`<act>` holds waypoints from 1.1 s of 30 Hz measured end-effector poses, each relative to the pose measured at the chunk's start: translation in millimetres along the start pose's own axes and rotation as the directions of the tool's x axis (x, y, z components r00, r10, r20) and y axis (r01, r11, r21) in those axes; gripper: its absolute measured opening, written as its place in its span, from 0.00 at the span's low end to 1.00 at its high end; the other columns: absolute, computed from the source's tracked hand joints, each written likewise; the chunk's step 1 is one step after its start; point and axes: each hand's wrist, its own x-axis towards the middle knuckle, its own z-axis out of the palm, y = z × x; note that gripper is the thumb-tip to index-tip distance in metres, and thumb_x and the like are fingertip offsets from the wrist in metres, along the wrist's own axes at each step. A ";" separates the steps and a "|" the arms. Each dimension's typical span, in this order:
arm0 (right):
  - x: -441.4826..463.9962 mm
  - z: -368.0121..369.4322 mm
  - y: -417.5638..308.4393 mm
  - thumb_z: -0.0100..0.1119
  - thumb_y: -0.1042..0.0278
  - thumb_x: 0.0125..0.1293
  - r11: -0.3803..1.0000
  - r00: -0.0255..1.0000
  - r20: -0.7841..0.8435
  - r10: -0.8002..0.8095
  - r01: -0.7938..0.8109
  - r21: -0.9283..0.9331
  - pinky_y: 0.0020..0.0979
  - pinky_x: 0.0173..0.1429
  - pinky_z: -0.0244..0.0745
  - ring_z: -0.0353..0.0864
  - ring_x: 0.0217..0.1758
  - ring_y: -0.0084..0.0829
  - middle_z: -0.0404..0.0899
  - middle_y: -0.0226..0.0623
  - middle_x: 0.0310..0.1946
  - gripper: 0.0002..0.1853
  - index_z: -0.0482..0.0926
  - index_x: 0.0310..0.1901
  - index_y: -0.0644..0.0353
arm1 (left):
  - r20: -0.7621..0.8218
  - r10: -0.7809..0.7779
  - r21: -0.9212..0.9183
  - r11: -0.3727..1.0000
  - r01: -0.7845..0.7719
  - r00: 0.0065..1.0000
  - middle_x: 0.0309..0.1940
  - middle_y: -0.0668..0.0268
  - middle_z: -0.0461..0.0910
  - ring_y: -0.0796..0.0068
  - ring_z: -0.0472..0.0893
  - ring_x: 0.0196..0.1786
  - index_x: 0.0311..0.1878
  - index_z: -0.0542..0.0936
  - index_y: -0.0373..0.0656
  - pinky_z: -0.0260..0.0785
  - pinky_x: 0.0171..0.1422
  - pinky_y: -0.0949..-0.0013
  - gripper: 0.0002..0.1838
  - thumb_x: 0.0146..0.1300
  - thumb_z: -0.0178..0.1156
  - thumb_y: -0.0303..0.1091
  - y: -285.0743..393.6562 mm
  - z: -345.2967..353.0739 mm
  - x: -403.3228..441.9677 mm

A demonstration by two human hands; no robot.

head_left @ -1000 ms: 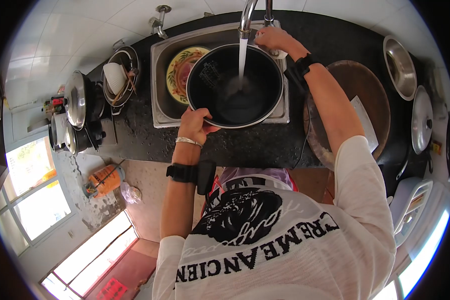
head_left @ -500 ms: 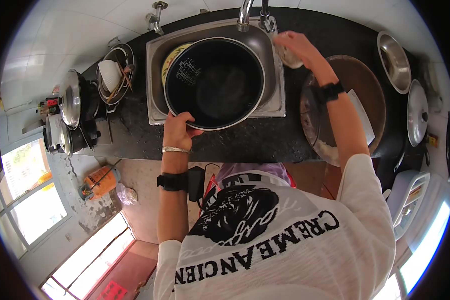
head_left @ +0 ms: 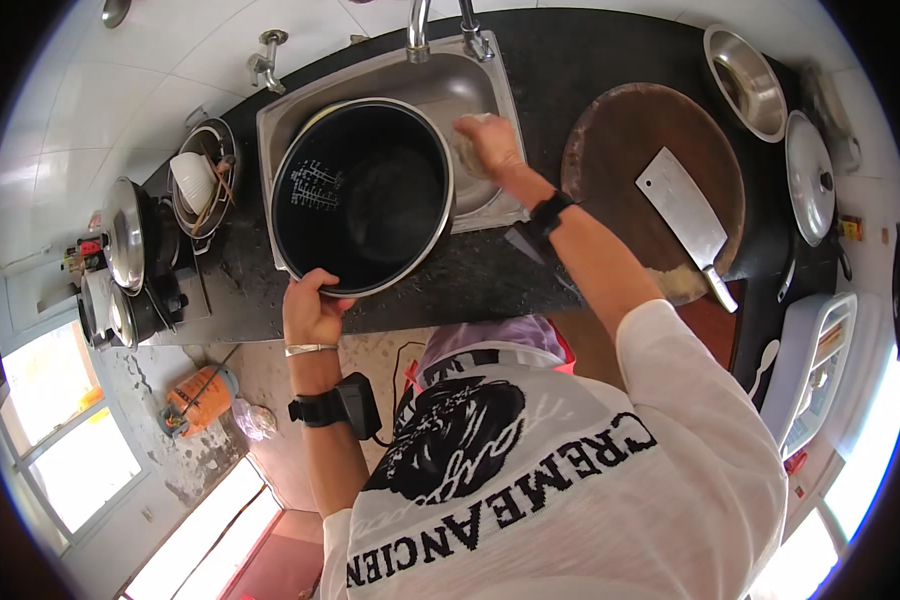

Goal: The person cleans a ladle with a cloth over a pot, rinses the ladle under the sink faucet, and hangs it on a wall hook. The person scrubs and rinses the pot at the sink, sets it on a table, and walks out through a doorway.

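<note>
A black rice cooker inner pot [head_left: 390, 205] with white level marks on its inside wall stands tilted over the left part of the steel sink [head_left: 485, 95]. My left hand [head_left: 313, 308] is closed on the pot's near rim, thumb over the edge. To the right of the pot, over the sink, my right hand [head_left: 492, 147] is closed round a pale beige pad [head_left: 465, 158], mostly covered by the fingers and blurred. A sliver of a yellow dish [head_left: 338, 104] shows behind the pot's far rim.
Right of the sink lies a round wooden chopping board [head_left: 610, 140] with a cleaver [head_left: 690, 205] on it. A steel basin [head_left: 745, 85] and a pot lid [head_left: 810, 180] are beyond. The tap [head_left: 419, 35] overhangs the sink; a bowl rack [head_left: 205, 180] stands left.
My right hand has moved with the pale pad from the counter beside the sink to over the sink, near the pot. The pot is tipped more to the right. The view has shifted.
</note>
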 end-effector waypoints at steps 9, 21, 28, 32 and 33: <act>-40.9 -13.5 -51.5 0.57 0.44 0.53 0.849 0.966 -0.064 0.249 -0.249 -0.466 0.42 0.53 0.73 0.80 0.50 0.51 0.82 0.48 0.42 0.27 0.79 0.49 0.55 | -0.048 -0.024 -0.075 0.997 0.021 0.999 0.34 0.61 0.76 0.65 0.80 0.25 0.46 0.71 0.40 0.78 0.21 0.67 0.18 0.50 0.51 0.15 -8.5 -16.4 -10.1; -127.2 -110.5 -87.8 0.59 0.47 0.63 0.998 0.986 0.165 0.007 0.002 -0.055 0.35 0.65 0.64 0.70 0.62 0.47 0.73 0.47 0.59 0.30 0.74 0.58 0.64 | -0.021 0.166 0.067 0.984 -0.165 0.986 0.31 0.62 0.76 0.68 0.80 0.23 0.44 0.72 0.39 0.76 0.17 0.70 0.17 0.49 0.53 0.17 -18.1 12.5 -42.8; -132.4 -25.8 -140.1 0.57 0.56 0.61 0.965 0.904 0.394 -0.166 0.231 -0.122 0.39 0.53 0.72 0.79 0.49 0.51 0.79 0.57 0.43 0.27 0.72 0.57 0.64 | 0.116 0.195 -0.047 0.981 -0.190 0.974 0.36 0.62 0.79 0.68 0.82 0.28 0.50 0.73 0.39 0.76 0.20 0.72 0.21 0.50 0.52 0.17 -16.0 -32.8 -44.8; -96.4 -21.8 -157.0 0.54 0.67 0.57 0.944 0.910 0.335 -0.243 0.301 -0.134 0.37 0.51 0.73 0.81 0.47 0.46 0.79 0.57 0.39 0.26 0.71 0.59 0.61 | 0.101 0.203 -0.170 0.968 -0.184 0.974 0.34 0.64 0.79 0.70 0.82 0.28 0.49 0.73 0.39 0.76 0.19 0.73 0.17 0.54 0.54 0.19 -29.6 -8.6 -24.5; -97.8 -26.6 -166.4 0.54 0.68 0.57 0.928 0.892 0.301 -0.337 0.369 -0.054 0.35 0.53 0.73 0.82 0.50 0.43 0.80 0.55 0.41 0.27 0.70 0.60 0.61 | 0.092 0.213 -0.182 0.964 -0.194 0.973 0.34 0.64 0.79 0.70 0.82 0.28 0.49 0.73 0.39 0.76 0.19 0.73 0.17 0.54 0.54 0.19 -30.8 -6.5 -24.6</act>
